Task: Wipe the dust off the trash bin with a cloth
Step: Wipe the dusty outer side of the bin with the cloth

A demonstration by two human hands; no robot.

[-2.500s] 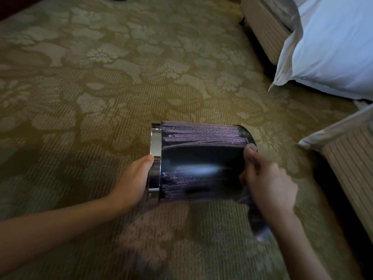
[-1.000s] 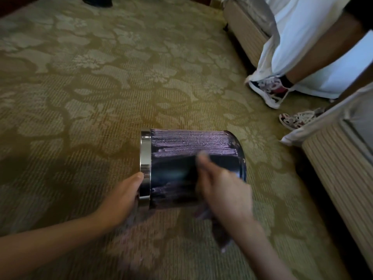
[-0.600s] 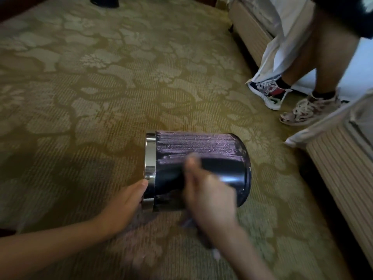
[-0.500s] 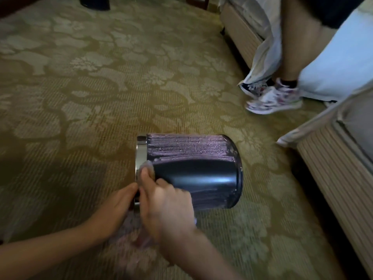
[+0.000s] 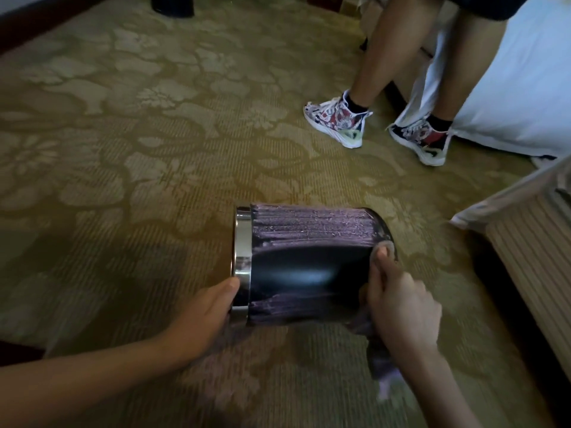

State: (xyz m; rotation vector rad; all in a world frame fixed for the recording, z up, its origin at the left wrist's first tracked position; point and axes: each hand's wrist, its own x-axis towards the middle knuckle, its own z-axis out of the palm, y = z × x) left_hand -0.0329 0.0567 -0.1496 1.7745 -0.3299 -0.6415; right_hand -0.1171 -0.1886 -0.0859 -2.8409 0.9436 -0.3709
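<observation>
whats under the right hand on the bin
A cloth, pressed against the base end of the bin by the right hand; its tail hangs below. The bin surface beneath is hidden.

1 trash bin (image 5: pixel 309 267), 1 cloth (image 5: pixel 381 370), 2 hands (image 5: pixel 200 316), 2 sneakers (image 5: pixel 336 123).

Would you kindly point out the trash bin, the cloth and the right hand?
trash bin (image 5: pixel 309 270): head view, wiped dark side wall.
cloth (image 5: pixel 381 366): head view, tail hanging below the hand.
right hand (image 5: pixel 401 307): head view, back of hand.

trash bin (image 5: pixel 309 267) on its side on carpet (image 5: pixel 139 149) | left hand (image 5: pixel 200 319) at rim | right hand (image 5: pixel 401 310) at base
</observation>
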